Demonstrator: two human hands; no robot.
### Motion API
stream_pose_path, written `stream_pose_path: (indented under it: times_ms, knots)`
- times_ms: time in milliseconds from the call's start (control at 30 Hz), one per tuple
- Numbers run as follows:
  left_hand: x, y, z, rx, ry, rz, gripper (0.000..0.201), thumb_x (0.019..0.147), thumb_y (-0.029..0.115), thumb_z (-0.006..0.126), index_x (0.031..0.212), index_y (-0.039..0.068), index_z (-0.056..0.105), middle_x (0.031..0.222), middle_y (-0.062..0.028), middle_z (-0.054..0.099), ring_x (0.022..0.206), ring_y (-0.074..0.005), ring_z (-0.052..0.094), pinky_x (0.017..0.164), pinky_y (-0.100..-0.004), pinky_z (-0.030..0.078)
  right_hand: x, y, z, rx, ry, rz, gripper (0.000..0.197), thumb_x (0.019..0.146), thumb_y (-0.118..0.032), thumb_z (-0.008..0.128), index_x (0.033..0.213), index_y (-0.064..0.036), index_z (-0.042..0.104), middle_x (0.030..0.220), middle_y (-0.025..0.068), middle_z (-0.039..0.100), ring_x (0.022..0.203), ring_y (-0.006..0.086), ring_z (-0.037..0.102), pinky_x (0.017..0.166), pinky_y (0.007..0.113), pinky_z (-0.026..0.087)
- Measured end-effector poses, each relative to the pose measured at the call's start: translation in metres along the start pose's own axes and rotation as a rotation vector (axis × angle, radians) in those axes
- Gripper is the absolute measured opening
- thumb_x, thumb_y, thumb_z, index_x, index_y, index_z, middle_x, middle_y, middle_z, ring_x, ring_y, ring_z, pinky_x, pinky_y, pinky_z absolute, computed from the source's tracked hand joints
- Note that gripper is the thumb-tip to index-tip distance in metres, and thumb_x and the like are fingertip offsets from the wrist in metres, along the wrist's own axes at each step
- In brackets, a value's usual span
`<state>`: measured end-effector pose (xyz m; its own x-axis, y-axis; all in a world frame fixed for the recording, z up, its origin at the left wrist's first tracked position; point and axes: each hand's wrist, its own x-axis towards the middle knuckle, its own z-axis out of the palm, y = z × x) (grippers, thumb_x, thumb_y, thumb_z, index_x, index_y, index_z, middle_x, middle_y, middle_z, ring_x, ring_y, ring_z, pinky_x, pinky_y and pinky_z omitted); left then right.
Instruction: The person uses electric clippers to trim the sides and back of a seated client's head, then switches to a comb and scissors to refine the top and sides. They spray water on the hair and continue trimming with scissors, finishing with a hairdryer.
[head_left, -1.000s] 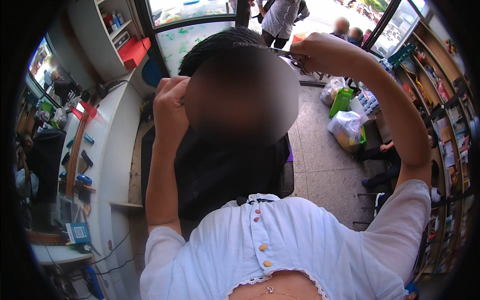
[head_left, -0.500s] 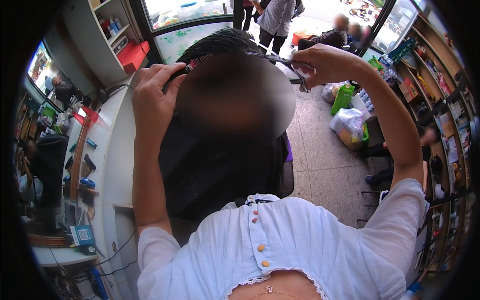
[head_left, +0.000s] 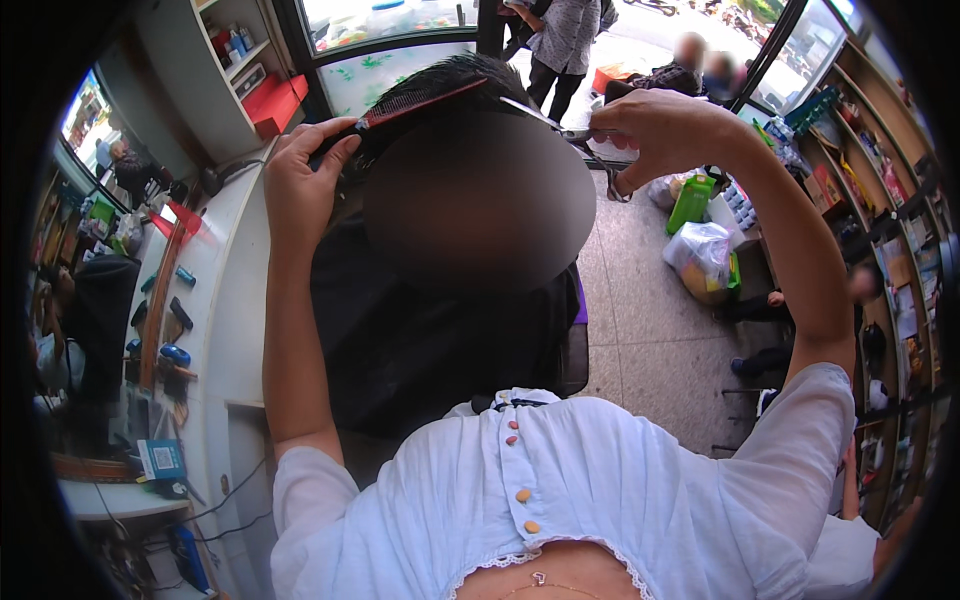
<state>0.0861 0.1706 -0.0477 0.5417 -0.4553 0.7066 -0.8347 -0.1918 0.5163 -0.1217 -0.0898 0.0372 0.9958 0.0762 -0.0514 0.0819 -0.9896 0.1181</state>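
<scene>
A seated person with short dark hair [head_left: 452, 72] is draped in a black cape [head_left: 430, 345] right in front of me. My left hand [head_left: 303, 178] pinches the handle of a red comb [head_left: 425, 104], which slants up to the right across the front of the hair. On the other side of the head, my right hand [head_left: 675, 130] is closed on hair-cutting scissors [head_left: 533, 112], fingers around the handle loops. The blades point left at the hair, a little apart from the comb. Whether the blades are fully together is hard to tell.
A white counter [head_left: 225, 290] with a mirror and several hair tools runs along the left. Plastic bags [head_left: 700, 262] and a green package [head_left: 690, 205] stand on the tiled floor at right. Crowded shelves [head_left: 900, 200] line the right wall; other people sit and stand nearby.
The comb has swung from nearly level to slanting upward, its tip higher on the hair. The scissor blades, which met the comb's end, are now separated from it and tilted.
</scene>
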Motion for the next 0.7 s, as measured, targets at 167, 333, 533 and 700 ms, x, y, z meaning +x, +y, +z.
stream_pose_path:
  times_ms: [167,333,533,700]
  knots:
    - [-0.017,0.002,0.010,-0.316,-0.195,0.078,0.017,0.079,0.007,0.066,0.095,0.003,0.068,0.083,-0.0034,0.062,0.084,-0.0140,0.054,0.079,-0.0247,0.041,0.029,-0.016,-0.015,-0.172,-0.085,0.140,0.025,0.070,-0.007,0.066,0.095,-0.0039,0.062,0.073,0.0153,0.061,0.074,0.0286,0.063,0.069,0.040,0.048]
    - [-0.027,-0.020,0.012,-0.415,-0.103,-0.105,0.016,0.080,0.005,0.064,0.096,0.004,0.068,0.082,-0.0027,0.062,0.083,-0.0115,0.055,0.075,-0.0238,0.044,0.018,-0.023,-0.038,-0.203,-0.161,0.165,0.036,0.066,-0.016,0.072,0.097,-0.0018,0.061,0.082,0.0167,0.061,0.083,0.0299,0.061,0.073,0.040,0.046]
    - [-0.028,-0.026,0.012,-0.474,-0.026,-0.109,0.019,0.078,0.003,0.065,0.097,0.002,0.067,0.088,-0.0038,0.063,0.082,-0.0112,0.056,0.078,-0.0226,0.043,0.033,-0.035,-0.030,-0.332,-0.144,0.108,0.032,0.063,-0.019,0.075,0.086,0.0015,0.065,0.078,0.0151,0.062,0.077,0.0285,0.063,0.065,0.039,0.049]
    - [-0.044,-0.042,0.027,-0.538,-0.089,-0.077,0.023,0.075,-0.003,0.063,0.098,0.000,0.066,0.088,-0.0038,0.063,0.082,-0.0105,0.055,0.077,-0.0212,0.043,0.042,-0.050,-0.053,-0.411,-0.172,0.153,0.029,0.066,-0.013,0.070,0.090,-0.0001,0.063,0.081,0.0123,0.062,0.081,0.0307,0.062,0.064,0.040,0.050]
